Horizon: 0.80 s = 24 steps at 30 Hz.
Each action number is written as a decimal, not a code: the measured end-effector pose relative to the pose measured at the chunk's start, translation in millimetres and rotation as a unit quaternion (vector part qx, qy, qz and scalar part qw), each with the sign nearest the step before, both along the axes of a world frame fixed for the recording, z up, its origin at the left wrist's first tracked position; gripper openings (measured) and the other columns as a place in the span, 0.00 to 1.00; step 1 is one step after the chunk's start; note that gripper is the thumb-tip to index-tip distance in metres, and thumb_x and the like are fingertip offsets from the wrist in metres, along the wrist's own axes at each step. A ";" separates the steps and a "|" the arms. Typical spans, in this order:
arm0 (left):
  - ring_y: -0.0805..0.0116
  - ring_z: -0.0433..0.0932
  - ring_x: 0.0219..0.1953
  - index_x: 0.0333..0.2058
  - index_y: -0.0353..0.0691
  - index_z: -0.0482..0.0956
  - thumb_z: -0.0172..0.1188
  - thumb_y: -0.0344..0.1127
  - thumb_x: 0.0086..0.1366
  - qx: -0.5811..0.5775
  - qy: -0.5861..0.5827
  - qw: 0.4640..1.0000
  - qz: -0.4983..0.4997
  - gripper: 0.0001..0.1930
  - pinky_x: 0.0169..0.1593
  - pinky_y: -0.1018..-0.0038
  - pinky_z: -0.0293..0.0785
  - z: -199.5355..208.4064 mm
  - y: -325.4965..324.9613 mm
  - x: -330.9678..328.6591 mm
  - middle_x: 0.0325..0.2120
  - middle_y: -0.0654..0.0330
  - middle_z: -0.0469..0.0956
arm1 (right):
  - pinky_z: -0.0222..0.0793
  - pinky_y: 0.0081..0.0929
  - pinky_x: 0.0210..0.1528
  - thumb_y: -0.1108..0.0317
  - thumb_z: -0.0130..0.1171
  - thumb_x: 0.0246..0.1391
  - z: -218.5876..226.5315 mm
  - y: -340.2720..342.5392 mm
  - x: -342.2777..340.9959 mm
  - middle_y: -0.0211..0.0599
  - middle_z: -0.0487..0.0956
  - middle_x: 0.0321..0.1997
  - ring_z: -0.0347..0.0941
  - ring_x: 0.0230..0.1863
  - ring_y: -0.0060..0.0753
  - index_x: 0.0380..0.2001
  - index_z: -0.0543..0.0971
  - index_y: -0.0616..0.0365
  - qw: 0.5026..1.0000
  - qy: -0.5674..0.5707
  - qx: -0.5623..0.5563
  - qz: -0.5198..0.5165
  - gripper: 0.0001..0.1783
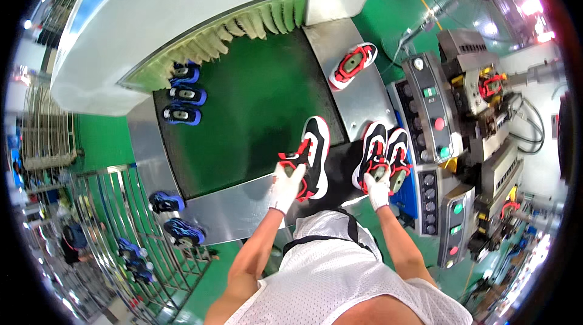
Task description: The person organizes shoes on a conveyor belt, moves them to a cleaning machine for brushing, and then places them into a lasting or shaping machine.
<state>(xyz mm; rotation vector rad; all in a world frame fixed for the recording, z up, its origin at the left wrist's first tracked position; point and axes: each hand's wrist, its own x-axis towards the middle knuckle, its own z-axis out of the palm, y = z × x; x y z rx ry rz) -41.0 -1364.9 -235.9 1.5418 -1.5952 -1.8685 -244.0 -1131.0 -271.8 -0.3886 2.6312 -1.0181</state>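
Note:
My left hand [286, 184], in a white glove, grips the heel of a black, white and red sneaker [314, 155] lying at the near edge of the green conveyor belt [249, 112]. My right hand [378, 186], also gloved, holds the heel of another black, white and red sneaker [371, 152] on the metal ledge to the right. A matching sneaker [398, 158] lies right beside it, touching it.
Three blue sneakers [183, 95] sit at the belt's far left under the white tunnel hood [152, 15]. A red and white sneaker [352, 64] rests on the metal side plate. A control panel [434, 124] and a machine stand at the right. More blue sneakers [176, 228] lie lower left by a metal rack.

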 end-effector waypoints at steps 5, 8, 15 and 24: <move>0.65 0.80 0.45 0.52 0.36 0.76 0.67 0.40 0.66 -0.092 -0.110 0.988 -0.065 0.21 0.51 0.66 0.75 38.2 -29.1 5.3 0.43 0.56 0.83 | 0.73 0.42 0.56 0.60 0.67 0.40 -8.4 0.8 -6.3 0.57 0.81 0.49 0.79 0.52 0.56 0.64 0.67 0.57 0.987 -0.087 0.046 -0.130 0.44; 0.70 0.79 0.45 0.54 0.35 0.77 0.65 0.37 0.68 -0.073 0.033 0.995 -0.051 0.19 0.51 0.71 0.74 20.5 -42.5 13.0 0.46 0.58 0.82 | 0.77 0.39 0.42 0.67 0.65 0.44 19.9 -11.8 -2.0 0.44 0.80 0.36 0.79 0.37 0.43 0.52 0.74 0.58 0.943 -0.198 -0.171 -0.207 0.28; 0.63 0.79 0.47 0.53 0.30 0.75 0.67 0.35 0.66 -0.123 -0.007 0.947 -0.297 0.21 0.54 0.64 0.74 105.3 -26.2 -55.1 0.47 0.52 0.81 | 0.78 0.29 0.38 0.77 0.58 0.49 140.9 21.5 78.8 0.34 0.80 0.44 0.79 0.37 0.28 0.58 0.73 0.58 0.700 -0.383 -0.535 -0.279 0.29; 0.49 0.81 0.46 0.59 0.29 0.72 0.65 0.49 0.65 -0.163 0.107 0.814 -0.547 0.33 0.53 0.57 0.76 184.4 -55.6 -41.3 0.48 0.42 0.80 | 0.77 0.28 0.46 0.78 0.61 0.49 247.1 -22.4 260.3 0.37 0.80 0.48 0.78 0.44 0.25 0.67 0.64 0.63 0.618 -0.099 -0.648 -0.435 0.39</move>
